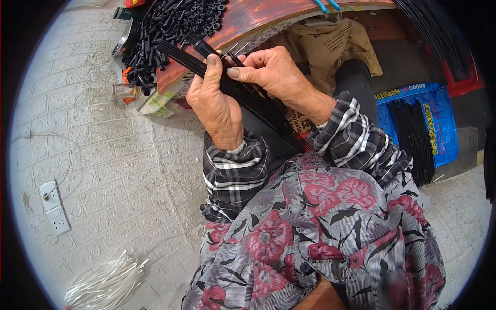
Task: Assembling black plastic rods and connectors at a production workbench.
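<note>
My left hand (pixel 217 111) is closed round a bundle of long thin black rods (pixel 178 56), its thumb pressed on top. The rods slant from near the table edge down across my lap. A thicker black tube (pixel 202 47) sticks out beyond the left thumb. Close beside it, my right hand (pixel 281 75) pinches a small black cylindrical piece (pixel 235 60) between thumb and fingers. Thin light-coloured wire-like tips (pixel 235 47) show between the two hands. Fingers hide where these pieces meet, so I cannot tell whether they are joined.
Small black plastic parts (pixel 178 26) lie heaped on the wooden table (pixel 248 18), near a blue-handled tool (pixel 328 5). A brown paper bag (pixel 330 44) sits beneath. At right, more black rods (pixel 416 137) lie on a blue package (pixel 447 121). White strands (pixel 108 284) lie lower left.
</note>
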A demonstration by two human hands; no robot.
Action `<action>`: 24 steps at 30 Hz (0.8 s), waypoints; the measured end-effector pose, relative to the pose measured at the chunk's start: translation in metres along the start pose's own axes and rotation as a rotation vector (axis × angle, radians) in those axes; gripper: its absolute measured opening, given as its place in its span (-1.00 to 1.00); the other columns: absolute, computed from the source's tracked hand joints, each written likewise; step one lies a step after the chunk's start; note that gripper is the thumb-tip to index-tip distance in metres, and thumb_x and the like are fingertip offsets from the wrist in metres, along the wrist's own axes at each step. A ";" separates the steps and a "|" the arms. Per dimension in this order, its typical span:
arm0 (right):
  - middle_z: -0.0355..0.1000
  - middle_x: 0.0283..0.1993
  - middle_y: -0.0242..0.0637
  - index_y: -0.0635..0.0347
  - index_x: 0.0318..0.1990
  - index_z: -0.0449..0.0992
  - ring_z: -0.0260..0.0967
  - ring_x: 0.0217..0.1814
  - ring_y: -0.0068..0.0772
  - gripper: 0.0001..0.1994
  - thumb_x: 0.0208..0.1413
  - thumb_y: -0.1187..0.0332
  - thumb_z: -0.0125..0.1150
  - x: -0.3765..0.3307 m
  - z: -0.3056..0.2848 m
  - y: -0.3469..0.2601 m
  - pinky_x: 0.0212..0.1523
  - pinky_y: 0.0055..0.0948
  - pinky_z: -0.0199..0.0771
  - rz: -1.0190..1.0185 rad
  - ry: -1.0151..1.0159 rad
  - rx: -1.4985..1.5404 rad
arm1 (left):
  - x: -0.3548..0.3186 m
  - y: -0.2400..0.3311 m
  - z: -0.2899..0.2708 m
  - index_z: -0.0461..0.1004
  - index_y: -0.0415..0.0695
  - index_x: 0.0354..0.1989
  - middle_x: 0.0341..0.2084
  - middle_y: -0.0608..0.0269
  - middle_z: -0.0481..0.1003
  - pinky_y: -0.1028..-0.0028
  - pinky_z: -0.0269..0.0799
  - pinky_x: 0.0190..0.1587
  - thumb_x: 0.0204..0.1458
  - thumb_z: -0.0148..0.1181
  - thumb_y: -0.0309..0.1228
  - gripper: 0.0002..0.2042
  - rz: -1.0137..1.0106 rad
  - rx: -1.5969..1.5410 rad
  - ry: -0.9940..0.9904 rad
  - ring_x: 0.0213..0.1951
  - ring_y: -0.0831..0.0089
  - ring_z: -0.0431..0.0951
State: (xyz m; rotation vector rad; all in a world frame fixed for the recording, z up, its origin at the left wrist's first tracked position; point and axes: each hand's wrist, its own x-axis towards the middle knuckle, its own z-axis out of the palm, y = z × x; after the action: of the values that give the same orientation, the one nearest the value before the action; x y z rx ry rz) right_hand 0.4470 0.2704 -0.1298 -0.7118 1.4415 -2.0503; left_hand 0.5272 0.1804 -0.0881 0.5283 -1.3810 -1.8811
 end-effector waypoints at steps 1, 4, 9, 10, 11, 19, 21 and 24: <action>0.25 -0.71 -0.58 0.21 -0.59 0.51 0.07 -0.73 -0.82 -0.66 -0.01 0.17 0.45 0.001 -0.003 0.000 -0.78 -0.69 -0.03 0.001 0.002 -0.003 | -0.001 -0.001 0.000 0.45 -0.34 -0.22 -0.35 0.11 0.53 0.45 0.52 -0.20 0.17 0.19 -0.41 -0.80 0.016 -0.015 0.000 -0.32 0.38 0.58; 0.43 -0.59 -0.40 0.28 -0.57 0.59 0.25 -0.67 -0.72 -0.71 -0.10 0.23 0.50 0.006 -0.010 -0.002 -0.70 -0.62 0.20 0.207 -0.111 0.160 | -0.001 -0.002 -0.001 0.45 -0.34 -0.21 -0.35 0.11 0.53 0.43 0.52 -0.20 0.17 0.18 -0.40 -0.79 0.004 -0.012 0.006 -0.31 0.37 0.57; 0.39 -0.59 -0.48 0.28 -0.56 0.56 0.14 -0.73 -0.77 -0.69 -0.12 0.22 0.51 0.007 -0.006 0.002 -0.79 -0.69 0.05 0.245 -0.111 0.207 | 0.002 -0.004 -0.006 0.44 -0.35 -0.21 -0.34 0.08 0.54 0.41 0.53 -0.19 0.18 0.18 -0.39 -0.78 -0.004 0.007 -0.001 -0.30 0.35 0.58; 0.39 -0.59 -0.48 0.28 -0.56 0.56 0.14 -0.73 -0.77 -0.69 -0.12 0.22 0.51 0.006 -0.005 0.003 -0.79 -0.69 0.05 0.248 -0.110 0.206 | 0.001 -0.005 -0.007 0.44 -0.36 -0.21 -0.34 0.07 0.54 0.40 0.53 -0.19 0.18 0.17 -0.38 -0.77 -0.003 0.001 -0.004 -0.30 0.33 0.58; 0.34 -0.65 -0.50 0.24 -0.55 0.55 0.11 -0.76 -0.78 -0.70 -0.10 0.21 0.50 0.006 -0.004 0.004 -0.80 -0.71 0.05 0.220 -0.093 0.187 | 0.001 -0.006 -0.007 0.44 -0.36 -0.21 -0.34 0.07 0.54 0.40 0.53 -0.19 0.18 0.17 -0.38 -0.77 -0.005 -0.001 -0.003 -0.30 0.33 0.58; 0.41 -0.62 -0.47 0.28 -0.53 0.58 0.22 -0.67 -0.75 -0.71 -0.09 0.23 0.49 0.003 -0.002 -0.003 -0.72 -0.66 0.16 0.201 -0.095 0.134 | 0.000 0.001 -0.005 0.47 -0.36 -0.18 -0.32 0.09 0.55 0.43 0.51 -0.18 0.18 0.17 -0.40 -0.78 -0.054 -0.038 -0.023 -0.29 0.38 0.58; 0.43 -0.61 -0.45 0.30 -0.52 0.58 0.27 -0.62 -0.73 -0.73 -0.06 0.26 0.47 0.003 -0.003 -0.005 -0.64 -0.62 0.24 0.117 -0.050 0.047 | 0.002 0.005 0.002 0.50 -0.33 -0.23 -0.34 0.17 0.55 0.50 0.47 -0.20 0.15 0.21 -0.43 -0.82 -0.067 0.017 -0.022 -0.32 0.47 0.55; 0.45 -0.60 -0.43 0.32 -0.50 0.60 0.29 -0.59 -0.72 -0.75 -0.05 0.29 0.47 0.004 -0.005 -0.003 -0.58 -0.59 0.28 0.141 -0.037 0.001 | 0.008 0.005 0.005 0.54 -0.30 -0.28 -0.37 0.27 0.55 0.57 0.43 -0.24 0.11 0.26 -0.47 -0.87 -0.070 0.071 -0.018 -0.35 0.58 0.51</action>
State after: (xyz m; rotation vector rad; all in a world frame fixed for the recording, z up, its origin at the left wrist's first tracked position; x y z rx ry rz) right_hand 0.4399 0.2719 -0.1281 -0.6264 1.4277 -1.9207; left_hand 0.5201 0.1770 -0.0807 0.6025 -1.4626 -1.9021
